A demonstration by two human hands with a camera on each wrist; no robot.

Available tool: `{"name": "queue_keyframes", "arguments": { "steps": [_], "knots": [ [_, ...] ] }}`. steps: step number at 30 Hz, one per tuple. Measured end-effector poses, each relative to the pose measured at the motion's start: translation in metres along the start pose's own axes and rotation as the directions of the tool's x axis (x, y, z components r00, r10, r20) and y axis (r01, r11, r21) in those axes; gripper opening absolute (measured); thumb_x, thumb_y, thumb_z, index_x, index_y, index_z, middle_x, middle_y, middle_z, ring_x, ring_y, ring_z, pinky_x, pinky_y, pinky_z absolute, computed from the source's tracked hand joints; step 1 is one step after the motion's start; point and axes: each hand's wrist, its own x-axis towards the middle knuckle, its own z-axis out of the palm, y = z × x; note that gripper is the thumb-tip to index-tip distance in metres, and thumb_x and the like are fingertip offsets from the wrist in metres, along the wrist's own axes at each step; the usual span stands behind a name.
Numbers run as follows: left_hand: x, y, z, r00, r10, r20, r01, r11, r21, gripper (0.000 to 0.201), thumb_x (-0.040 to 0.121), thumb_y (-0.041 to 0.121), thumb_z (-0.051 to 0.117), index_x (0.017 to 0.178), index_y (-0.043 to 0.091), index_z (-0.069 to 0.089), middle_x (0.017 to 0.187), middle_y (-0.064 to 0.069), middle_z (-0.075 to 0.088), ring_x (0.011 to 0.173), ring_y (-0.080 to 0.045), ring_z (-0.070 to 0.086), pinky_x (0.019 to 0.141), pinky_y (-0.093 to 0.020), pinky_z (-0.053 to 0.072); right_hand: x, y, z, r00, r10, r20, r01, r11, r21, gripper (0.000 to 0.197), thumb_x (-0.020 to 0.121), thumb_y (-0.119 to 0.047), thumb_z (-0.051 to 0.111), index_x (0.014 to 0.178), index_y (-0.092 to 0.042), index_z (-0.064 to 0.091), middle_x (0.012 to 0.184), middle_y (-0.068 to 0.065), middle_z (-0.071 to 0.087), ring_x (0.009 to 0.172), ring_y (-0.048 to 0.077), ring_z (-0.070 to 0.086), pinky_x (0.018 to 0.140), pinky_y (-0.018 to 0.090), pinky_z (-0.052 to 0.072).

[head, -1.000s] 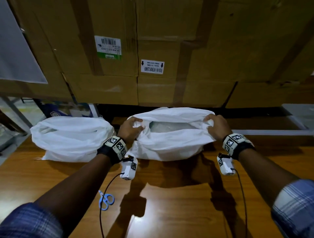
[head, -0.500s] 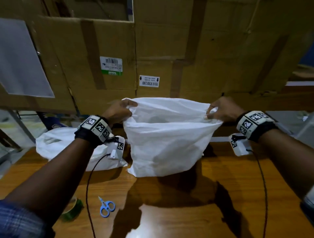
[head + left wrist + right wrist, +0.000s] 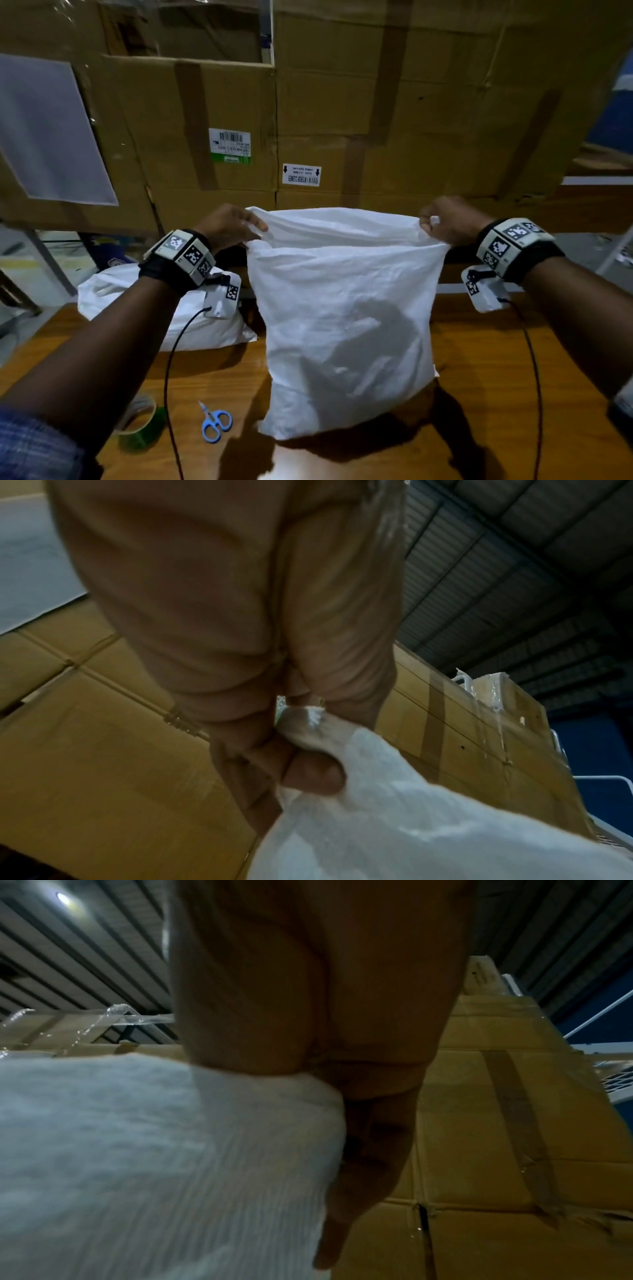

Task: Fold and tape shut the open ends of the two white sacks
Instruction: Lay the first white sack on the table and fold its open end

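A white woven sack [image 3: 346, 325] hangs upright in front of me, its bottom touching the wooden table [image 3: 479, 394]. My left hand [image 3: 233, 224] grips the left corner of its open top, and my right hand [image 3: 445, 222] grips the right corner. The left wrist view shows my fingers [image 3: 308, 772] pinching the sack cloth [image 3: 411, 831]. In the right wrist view the sack [image 3: 154, 1164] is bunched against my palm. The second white sack [image 3: 185, 322] lies on the table at the left, behind my left forearm.
A roll of green tape [image 3: 144, 431] and small blue scissors [image 3: 214, 423] lie near the table's front left. Stacked cardboard boxes [image 3: 342, 102] form a wall right behind the table. Cables hang from both wrist cameras.
Both hands have lifted the right sack by its open top from lying on the table to hanging upright. The head view has tilted up.
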Motion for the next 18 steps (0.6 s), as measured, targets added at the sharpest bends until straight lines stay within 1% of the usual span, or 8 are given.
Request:
{"name": "queue_keyframes", "arguments": {
  "steps": [1, 3, 6, 9, 12, 14, 16, 18],
  "knots": [
    [-0.001, -0.002, -0.002, 1.0, -0.011, -0.007, 0.011, 1.0, -0.011, 0.016, 0.085, -0.008, 0.066, 0.098, 0.001, 0.072, 0.088, -0.011, 0.067, 0.053, -0.004, 0.062, 0.046, -0.012, 0.046, 0.0, 0.005, 0.003, 1.0, 0.008, 0.023, -0.008, 1.0, -0.007, 0.022, 0.093, 0.003, 0.058, 0.08, -0.012, 0.067, 0.098, 0.001, 0.063, 0.105, 0.026, 0.059, 0.067, 0.027, 0.039],
    [-0.003, -0.003, -0.005, 1.0, -0.007, -0.014, 0.006, 0.999, -0.037, 0.014, 0.086, -0.005, 0.067, 0.097, 0.0, 0.073, 0.085, -0.008, 0.07, 0.063, -0.01, 0.064, 0.049, -0.012, 0.048, 0.0, 0.015, 0.004, 0.994, 0.024, 0.106, -0.02, 0.999, -0.032, 0.023, 0.091, 0.002, 0.063, 0.085, -0.019, 0.073, 0.114, -0.001, 0.063, 0.109, 0.023, 0.057, 0.077, 0.03, 0.044],
    [-0.005, 0.002, -0.012, 0.999, 0.019, -0.026, -0.019, 1.0, 0.004, 0.011, 0.085, 0.005, 0.072, 0.095, 0.005, 0.076, 0.087, 0.001, 0.072, 0.074, -0.01, 0.062, 0.054, -0.008, 0.049, -0.001, 0.015, -0.002, 0.986, 0.016, 0.164, -0.003, 0.997, -0.081, 0.018, 0.084, -0.015, 0.08, 0.099, -0.023, 0.075, 0.114, -0.005, 0.058, 0.109, 0.017, 0.052, 0.088, 0.034, 0.04],
    [-0.003, 0.013, -0.019, 0.998, -0.006, 0.059, 0.004, 0.999, 0.044, 0.01, 0.083, 0.008, 0.075, 0.093, 0.01, 0.077, 0.088, -0.002, 0.073, 0.07, -0.008, 0.064, 0.057, -0.011, 0.051, -0.001, 0.009, -0.009, 0.998, 0.017, 0.066, -0.017, 1.0, -0.008, 0.021, 0.074, -0.02, 0.088, 0.088, -0.015, 0.073, 0.097, -0.004, 0.066, 0.093, 0.016, 0.057, 0.074, 0.032, 0.042],
    [-0.001, 0.028, -0.024, 0.991, -0.002, 0.132, -0.01, 0.996, 0.087, 0.018, 0.081, -0.003, 0.074, 0.094, 0.008, 0.075, 0.09, -0.003, 0.071, 0.071, -0.008, 0.063, 0.057, -0.013, 0.052, 0.003, 0.005, -0.013, 1.0, 0.018, -0.016, -0.019, 0.998, -0.062, 0.021, 0.074, -0.004, 0.086, 0.078, -0.013, 0.068, 0.087, -0.001, 0.06, 0.084, 0.017, 0.055, 0.057, 0.024, 0.037],
    [0.001, 0.037, -0.028, 0.995, 0.002, 0.102, -0.015, 0.992, 0.122, 0.02, 0.08, -0.008, 0.071, 0.093, 0.006, 0.073, 0.083, -0.002, 0.068, 0.067, -0.007, 0.059, 0.051, -0.009, 0.047, 0.008, 0.006, -0.018, 0.998, 0.022, -0.059, -0.026, 0.997, -0.076, 0.024, 0.077, 0.005, 0.079, 0.072, -0.016, 0.067, 0.086, 0.0, 0.063, 0.088, 0.02, 0.06, 0.055, 0.022, 0.039],
    [0.003, 0.042, -0.032, 0.998, 0.017, 0.056, -0.024, 0.991, 0.135, 0.018, 0.081, -0.009, 0.07, 0.092, 0.005, 0.073, 0.078, -0.003, 0.066, 0.057, -0.001, 0.057, 0.047, -0.008, 0.044, 0.011, 0.008, -0.024, 0.995, 0.024, -0.092, -0.032, 0.996, -0.085, 0.026, 0.077, 0.005, 0.077, 0.069, -0.018, 0.068, 0.084, 0.0, 0.066, 0.085, 0.019, 0.062, 0.056, 0.024, 0.042],
    [0.006, 0.043, -0.037, 0.999, 0.047, 0.016, -0.049, 0.99, 0.134, 0.017, 0.082, -0.009, 0.069, 0.094, 0.002, 0.074, 0.088, -0.008, 0.068, 0.065, -0.005, 0.058, 0.049, -0.007, 0.046, 0.013, 0.009, -0.031, 0.996, 0.028, -0.086, -0.037, 0.995, -0.097, 0.025, 0.079, 0.003, 0.076, 0.074, -0.02, 0.069, 0.089, -0.001, 0.064, 0.082, 0.016, 0.058, 0.059, 0.027, 0.042]
  ]
}}
